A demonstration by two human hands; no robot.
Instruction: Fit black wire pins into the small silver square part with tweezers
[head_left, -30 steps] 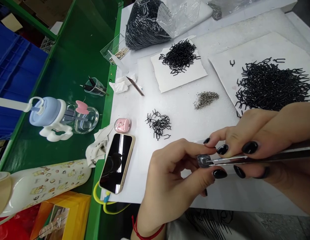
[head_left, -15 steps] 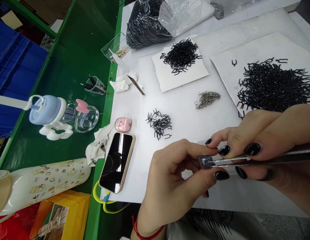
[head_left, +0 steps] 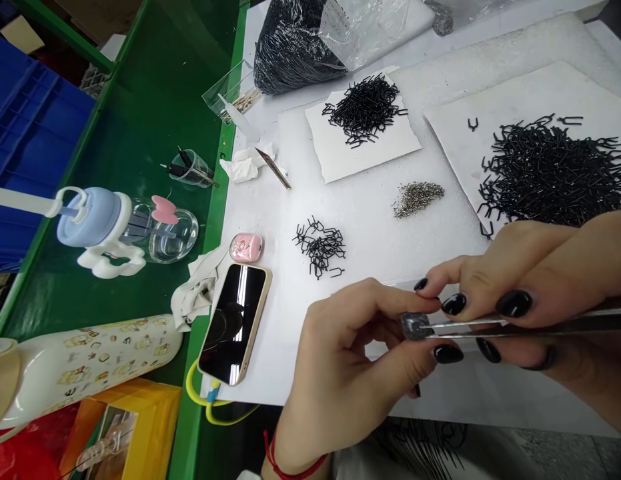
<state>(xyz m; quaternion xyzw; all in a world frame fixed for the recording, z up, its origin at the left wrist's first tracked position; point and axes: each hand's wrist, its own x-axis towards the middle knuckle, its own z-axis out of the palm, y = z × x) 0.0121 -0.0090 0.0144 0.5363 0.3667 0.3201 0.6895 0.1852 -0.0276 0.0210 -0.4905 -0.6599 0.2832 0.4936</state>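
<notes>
My left hand [head_left: 350, 353] pinches a small glossy grey square piece [head_left: 414, 326] between thumb and fingertips. My right hand [head_left: 535, 280] comes in from the right and holds long metal tweezers [head_left: 520, 325], their tips pressed on that piece. What the tips grip, if anything, is too small to tell. Just above my right hand lies a large heap of black bent wire pieces [head_left: 555, 175] on a white sheet [head_left: 455, 113]. A smaller black heap [head_left: 319, 247] and a grey granular pile [head_left: 418, 200] sit on the white foam board [head_left: 370, 247], left of it.
Farther off are a black wire heap on white paper [head_left: 364, 110], a bagged black mass [head_left: 293, 50], a phone [head_left: 234, 323] and a pink case [head_left: 246, 247]. A glass bottle [head_left: 160, 233] and blue crate [head_left: 30, 140] stand beyond the green bench edge [head_left: 210, 267].
Both hands and the tweezers sit slightly farther right in the picture, and the scene has shifted a little with the camera. The grip on the grey piece looks unchanged.
</notes>
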